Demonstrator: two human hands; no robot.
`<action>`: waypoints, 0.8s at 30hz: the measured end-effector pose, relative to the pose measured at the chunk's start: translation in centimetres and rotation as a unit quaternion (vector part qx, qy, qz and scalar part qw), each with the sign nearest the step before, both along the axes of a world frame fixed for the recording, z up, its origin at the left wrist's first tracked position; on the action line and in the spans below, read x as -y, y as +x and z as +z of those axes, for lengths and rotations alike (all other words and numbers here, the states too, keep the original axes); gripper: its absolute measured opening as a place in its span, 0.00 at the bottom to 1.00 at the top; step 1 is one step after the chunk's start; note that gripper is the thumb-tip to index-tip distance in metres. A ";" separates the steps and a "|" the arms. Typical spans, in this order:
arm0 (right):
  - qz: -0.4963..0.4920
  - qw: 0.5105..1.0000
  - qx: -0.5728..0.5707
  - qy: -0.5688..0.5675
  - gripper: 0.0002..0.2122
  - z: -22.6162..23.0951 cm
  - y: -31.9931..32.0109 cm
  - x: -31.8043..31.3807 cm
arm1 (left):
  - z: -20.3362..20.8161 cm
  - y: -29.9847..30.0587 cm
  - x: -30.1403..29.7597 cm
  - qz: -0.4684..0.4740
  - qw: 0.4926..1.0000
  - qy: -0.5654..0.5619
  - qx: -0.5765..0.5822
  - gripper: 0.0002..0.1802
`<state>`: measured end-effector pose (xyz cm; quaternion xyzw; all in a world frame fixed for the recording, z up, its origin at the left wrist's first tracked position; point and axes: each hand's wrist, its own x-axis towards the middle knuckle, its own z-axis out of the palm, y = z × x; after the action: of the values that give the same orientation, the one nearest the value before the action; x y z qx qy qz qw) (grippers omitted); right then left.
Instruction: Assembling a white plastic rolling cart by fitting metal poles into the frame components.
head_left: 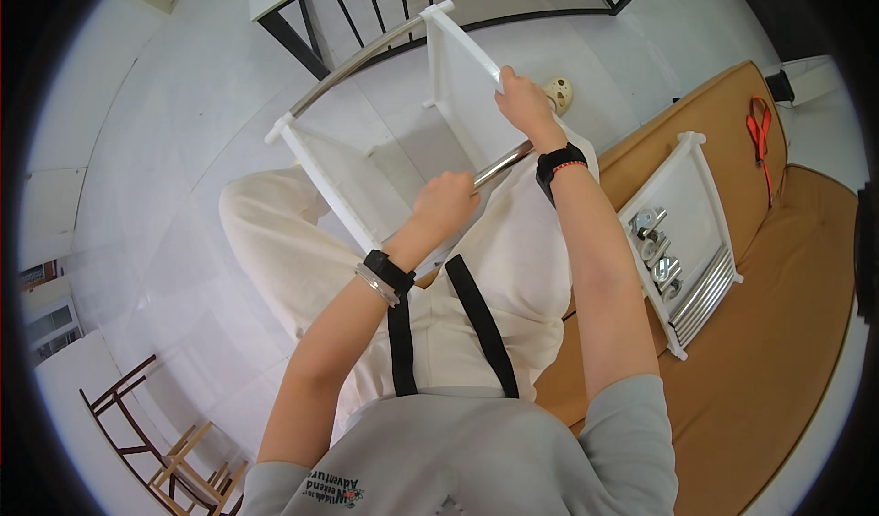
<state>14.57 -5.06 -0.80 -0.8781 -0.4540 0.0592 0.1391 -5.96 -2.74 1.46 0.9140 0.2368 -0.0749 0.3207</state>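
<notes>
Between my knees stands a partly joined rack with two white plastic panels, the left panel [331,175] and the right panel [464,47]. A shiny metal tube [362,56] spans their far corners. On the near side my left hand [446,203] is closed around a second metal tube [503,166], which slants up to the right. My right hand [529,108] is closed on the near end of the right panel, above that tube. My hands and wrists hide the tube's ends, so I cannot tell whether it sits in either panel.
On the brown sofa [787,333] to my right lies another white panel [700,200] holding several metal tubes [703,298] and small metal parts [652,246]. A red strap [758,131] lies farther back. A black-framed table [311,35] stands ahead; a wooden chair [188,461] is at lower left.
</notes>
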 end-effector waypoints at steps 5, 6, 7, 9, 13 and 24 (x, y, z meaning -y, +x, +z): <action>0.006 1.000 -0.008 0.005 0.09 -0.2 0.2 -0.1 | -0.1 0.1 -0.5 0.002 0.999 -0.039 -0.015 0.14; 0.007 1.000 -0.008 0.000 0.09 -0.2 0.2 -0.1 | -0.3 0.2 -0.7 0.001 0.999 -0.038 -0.015 0.14; 0.008 1.000 -0.008 -0.004 0.09 -0.2 0.1 -0.1 | -0.5 0.2 -0.9 -0.007 0.997 -0.070 -0.007 0.14; 0.007 1.000 -0.005 -0.004 0.09 -0.1 0.1 -0.2 | -0.9 0.3 -1.4 -0.016 0.995 -0.102 0.000 0.15; 0.008 1.000 -0.008 -0.002 0.09 0.1 0.0 -0.1 | -1.1 0.4 -1.9 -0.028 0.985 -0.170 -0.026 0.17; -0.019 0.999 0.036 -0.015 0.06 -0.1 -0.5 -0.3 | -0.3 -0.3 2.4 0.029 0.998 0.059 -0.018 0.13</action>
<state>14.10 -4.76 -0.92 -0.8902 -0.4408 0.0315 0.1106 -6.28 -5.19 1.13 0.9226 0.2734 -0.0680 0.2636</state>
